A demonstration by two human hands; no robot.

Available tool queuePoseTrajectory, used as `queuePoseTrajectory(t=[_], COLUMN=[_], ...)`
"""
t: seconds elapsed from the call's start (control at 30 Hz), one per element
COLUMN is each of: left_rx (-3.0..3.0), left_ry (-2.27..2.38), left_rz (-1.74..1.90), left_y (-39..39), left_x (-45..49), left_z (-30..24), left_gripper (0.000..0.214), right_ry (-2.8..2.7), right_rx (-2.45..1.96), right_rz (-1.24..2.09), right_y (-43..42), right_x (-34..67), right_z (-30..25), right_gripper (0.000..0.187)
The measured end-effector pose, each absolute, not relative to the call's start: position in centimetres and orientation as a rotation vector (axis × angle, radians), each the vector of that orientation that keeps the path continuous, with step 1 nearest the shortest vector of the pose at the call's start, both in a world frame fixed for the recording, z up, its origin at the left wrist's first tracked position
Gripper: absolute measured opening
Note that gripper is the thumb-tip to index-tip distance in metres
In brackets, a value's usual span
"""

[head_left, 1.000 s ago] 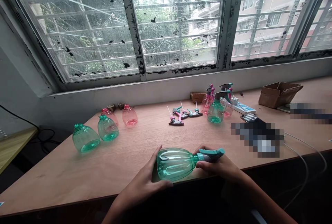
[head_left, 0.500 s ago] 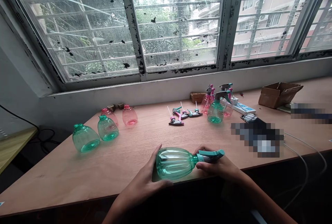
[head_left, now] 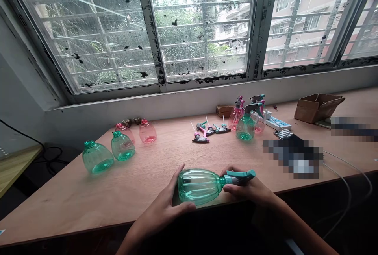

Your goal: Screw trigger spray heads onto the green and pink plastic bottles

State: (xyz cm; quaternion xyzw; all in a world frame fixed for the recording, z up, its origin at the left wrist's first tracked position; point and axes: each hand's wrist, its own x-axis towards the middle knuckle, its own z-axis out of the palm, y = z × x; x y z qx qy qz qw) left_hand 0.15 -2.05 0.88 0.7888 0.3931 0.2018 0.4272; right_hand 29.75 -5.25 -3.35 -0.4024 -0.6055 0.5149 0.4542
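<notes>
A green see-through spray bottle [head_left: 201, 186] lies on its side near the front edge of the wooden table [head_left: 141, 176]. My left hand [head_left: 163, 209] wraps round the bottle's wide bottom end. My right hand [head_left: 251, 190] is closed on the teal and grey trigger head [head_left: 239, 176] at the bottle's neck, with the nozzle pointing right.
Two capless green bottles [head_left: 97, 157] and two pink ones [head_left: 147, 132] stand at the left. Loose trigger heads [head_left: 206, 131] lie in the middle, beside assembled spray bottles [head_left: 246, 123]. A power strip [head_left: 277, 123], cardboard box [head_left: 317, 107] and cables [head_left: 348, 176] occupy the right.
The bottle has turned slightly in my hands; my left thumb has shifted a little along its base. Nothing else moved.
</notes>
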Motion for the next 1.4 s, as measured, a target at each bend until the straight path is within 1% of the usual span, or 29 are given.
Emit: queuePoseTrajectory(t=[0.23,0.43,0.6,0.73,0.93,1.07,1.23,1.4], left_rx=[1.989,1.945,1.972,1.979,1.938,1.941,1.944,1.936], left_ry=[0.946,0.923,0.970,0.937,0.932,0.950,0.959,0.918], left_rz=[0.510,0.500,0.522,0.507,0.493,0.510,0.532,0.529], left_y=[-1.87,-1.84,-2.01,-1.83,-1.68,-1.77,-1.95,-1.96], left_x=[-0.04,-0.15,0.17,-0.10,-0.34,0.01,0.05,-0.20], left_z=[0.50,0.57,0.61,0.29,0.25,0.40,0.52,0.56], left_gripper=[0.101,0.091,0.098,0.105,0.092,0.097,0.098,0.090], right_ry=[-1.499,-1.527,-1.462,-1.502,-1.545,-1.530,-1.519,-1.549], right_rx=[-0.999,-0.968,-0.959,-0.964,-0.975,-0.965,-0.988,-1.006], right_rz=[1.261,1.240,1.334,1.275,1.218,1.239,1.232,1.200], right_y=[-5.08,-5.35,-5.24,-5.09,-5.13,-5.11,-5.17,-5.38], right_x=[29.84,29.78,29.71,29.80,29.82,29.82,29.80,29.65], right_z=[-3.65,-3.50,-3.57,-3.60,-3.48,-3.64,-3.51,-3.04], right_gripper=[0.034,0.030,0.034,0.032,0.031,0.030,0.031,0.032])
